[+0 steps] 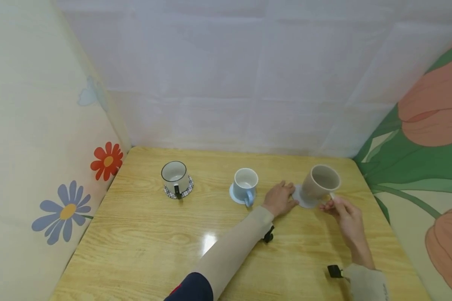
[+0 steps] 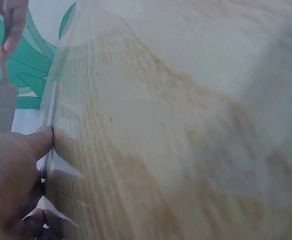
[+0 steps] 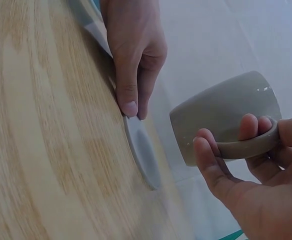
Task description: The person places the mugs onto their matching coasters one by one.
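Observation:
My right hand [image 1: 345, 215] grips the handle of a beige-grey mug [image 1: 312, 187]. In the right wrist view the mug [image 3: 226, 112] hangs in the air, its base apart from a round pale grey coaster [image 3: 142, 150]. That coaster [image 1: 304, 202] lies on the wooden table [image 1: 165, 238] at the right. My left hand [image 1: 280, 198] reaches in from the left and pinches the coaster's edge between thumb and fingers. The left wrist view shows the left thumb [image 2: 38, 142] against the coaster's thin rim [image 2: 51, 110]; the other fingertips are partly hidden.
A light blue mug [image 1: 245, 188] stands on a light blue coaster [image 1: 233, 194] left of my left hand. Farther left, a white mug with black rim and handle [image 1: 174, 175] stands on a checked coaster [image 1: 188, 190]. A white sheet [image 1: 226, 83] backs the table.

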Demonstrator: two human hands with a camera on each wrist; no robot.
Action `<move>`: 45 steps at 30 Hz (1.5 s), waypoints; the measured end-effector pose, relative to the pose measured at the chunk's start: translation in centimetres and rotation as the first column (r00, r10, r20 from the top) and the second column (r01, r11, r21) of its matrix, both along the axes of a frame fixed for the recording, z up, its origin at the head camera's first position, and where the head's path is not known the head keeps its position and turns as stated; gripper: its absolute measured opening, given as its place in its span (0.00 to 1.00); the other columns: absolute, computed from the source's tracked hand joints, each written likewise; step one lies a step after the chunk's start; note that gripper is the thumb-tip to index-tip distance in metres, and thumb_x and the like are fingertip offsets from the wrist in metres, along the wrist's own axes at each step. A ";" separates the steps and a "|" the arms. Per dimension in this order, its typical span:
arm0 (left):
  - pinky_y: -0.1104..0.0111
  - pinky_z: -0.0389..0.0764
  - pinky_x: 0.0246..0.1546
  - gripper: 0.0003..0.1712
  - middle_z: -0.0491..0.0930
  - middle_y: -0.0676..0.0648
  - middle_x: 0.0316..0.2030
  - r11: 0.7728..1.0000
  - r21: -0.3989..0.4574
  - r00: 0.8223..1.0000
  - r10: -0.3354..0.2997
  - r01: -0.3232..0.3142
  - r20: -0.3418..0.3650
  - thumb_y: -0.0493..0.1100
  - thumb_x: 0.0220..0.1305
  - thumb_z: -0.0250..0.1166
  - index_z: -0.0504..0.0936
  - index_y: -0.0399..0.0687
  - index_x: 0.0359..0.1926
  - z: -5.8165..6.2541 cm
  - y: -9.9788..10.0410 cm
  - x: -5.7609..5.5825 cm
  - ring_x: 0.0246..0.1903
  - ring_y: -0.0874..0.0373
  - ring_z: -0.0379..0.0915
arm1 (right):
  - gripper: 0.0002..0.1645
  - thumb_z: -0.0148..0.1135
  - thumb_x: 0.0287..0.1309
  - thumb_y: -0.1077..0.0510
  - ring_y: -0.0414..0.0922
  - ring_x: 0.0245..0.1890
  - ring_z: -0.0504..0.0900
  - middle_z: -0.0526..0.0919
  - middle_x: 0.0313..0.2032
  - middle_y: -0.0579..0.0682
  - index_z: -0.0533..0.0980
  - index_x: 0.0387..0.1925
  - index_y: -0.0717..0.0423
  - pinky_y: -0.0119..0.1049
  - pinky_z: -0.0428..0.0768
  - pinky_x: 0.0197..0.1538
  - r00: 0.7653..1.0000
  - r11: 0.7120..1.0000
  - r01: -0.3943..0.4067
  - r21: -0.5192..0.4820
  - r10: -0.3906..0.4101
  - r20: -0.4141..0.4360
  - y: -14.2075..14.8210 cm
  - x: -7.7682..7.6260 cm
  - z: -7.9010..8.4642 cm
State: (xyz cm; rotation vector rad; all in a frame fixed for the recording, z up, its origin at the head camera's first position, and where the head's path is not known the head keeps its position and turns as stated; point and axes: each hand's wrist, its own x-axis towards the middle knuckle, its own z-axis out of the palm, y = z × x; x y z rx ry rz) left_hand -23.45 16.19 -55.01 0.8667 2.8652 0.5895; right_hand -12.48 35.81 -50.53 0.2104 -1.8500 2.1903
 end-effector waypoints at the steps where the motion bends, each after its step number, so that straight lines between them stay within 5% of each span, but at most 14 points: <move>1: 0.62 0.66 0.80 0.32 0.68 0.56 0.79 1.000 -0.001 1.000 0.000 0.000 -0.001 0.62 0.75 0.65 0.76 0.60 0.74 0.1 0.0 0.0 0.80 0.52 0.61 | 0.23 0.47 0.83 0.64 0.44 0.39 0.93 0.87 0.34 0.53 0.69 0.38 0.88 0.31 0.90 0.48 1.000 1.000 -0.001 0.004 0.001 -0.001 0.0 0.0 0.0; 45: 0.62 0.66 0.80 0.36 0.66 0.56 0.79 1.000 -0.019 1.000 0.010 -0.010 -0.003 0.63 0.75 0.64 0.71 0.59 0.78 -0.2 0.0 0.0 0.81 0.53 0.59 | 0.24 0.46 0.84 0.63 0.42 0.40 0.93 0.87 0.35 0.52 0.70 0.39 0.87 0.31 0.90 0.49 0.998 0.999 -0.027 0.030 0.025 0.055 -0.2 -0.5 -2.0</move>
